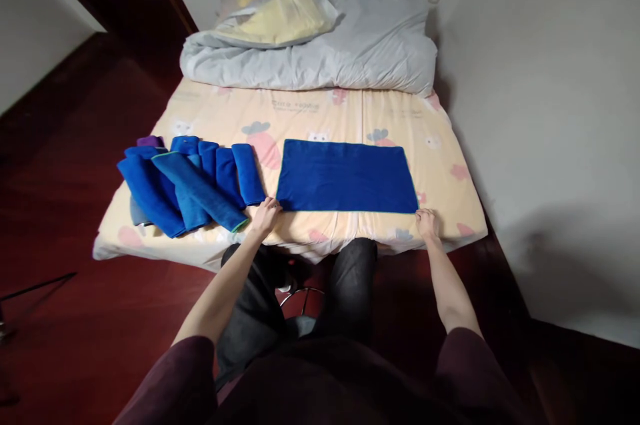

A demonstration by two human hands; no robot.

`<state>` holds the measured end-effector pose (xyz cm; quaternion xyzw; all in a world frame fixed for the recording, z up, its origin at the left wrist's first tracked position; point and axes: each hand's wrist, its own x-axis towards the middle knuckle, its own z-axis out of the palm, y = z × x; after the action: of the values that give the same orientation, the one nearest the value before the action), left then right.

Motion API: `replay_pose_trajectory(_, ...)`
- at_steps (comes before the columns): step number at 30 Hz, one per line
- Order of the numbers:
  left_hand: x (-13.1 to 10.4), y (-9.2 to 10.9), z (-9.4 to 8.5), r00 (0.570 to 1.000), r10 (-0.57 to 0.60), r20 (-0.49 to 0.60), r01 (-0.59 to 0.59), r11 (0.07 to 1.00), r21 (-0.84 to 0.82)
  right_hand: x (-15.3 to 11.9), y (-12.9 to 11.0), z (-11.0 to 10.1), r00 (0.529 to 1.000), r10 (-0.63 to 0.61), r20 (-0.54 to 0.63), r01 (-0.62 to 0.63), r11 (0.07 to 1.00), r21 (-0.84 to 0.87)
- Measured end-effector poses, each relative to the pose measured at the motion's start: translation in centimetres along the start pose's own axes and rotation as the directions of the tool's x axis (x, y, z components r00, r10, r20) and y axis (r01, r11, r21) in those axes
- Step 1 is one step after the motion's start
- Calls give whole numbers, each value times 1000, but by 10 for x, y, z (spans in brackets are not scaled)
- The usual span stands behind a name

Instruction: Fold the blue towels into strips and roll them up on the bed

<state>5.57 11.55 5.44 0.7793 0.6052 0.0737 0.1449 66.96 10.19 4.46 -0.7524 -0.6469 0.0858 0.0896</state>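
A blue towel (346, 177) with a thin green edge lies spread flat on the bed in front of me. My left hand (267, 214) is closed at its near left corner, with the fingers pinched on the cloth. At the near right corner my right hand (427, 222) pinches the towel in the same way. Left of my left hand lies a heap of rolled towels (200, 188), mostly blue, some lighter in shade. A small purple roll (150, 141) shows at the heap's far side.
The bed (310, 111) has a patterned yellow sheet. Across its far end lies a folded grey quilt (380, 38) with a yellow and white cloth (290, 11) on top. A white wall (550, 111) stands on the right.
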Motion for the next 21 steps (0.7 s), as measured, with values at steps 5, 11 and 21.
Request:
replay_pose_trajectory(5, -15, -14, -3, 1000, -15, -4, 15, 999, 49, -7, 10, -15, 997, -59, 44, 64, 992, -112)
replay_pose_trajectory(11, -55, -13, 2, 998, 32, 48, -36, 997, 71, -38, 9, -23, 990, -82, 117, 100, 982, -160)
replay_pose_trajectory(21, -11, 17, -10, 991, -32, 132, 21, 997, 78, -14, -92, -60, 898, 149, 414, 11, 933, -359)
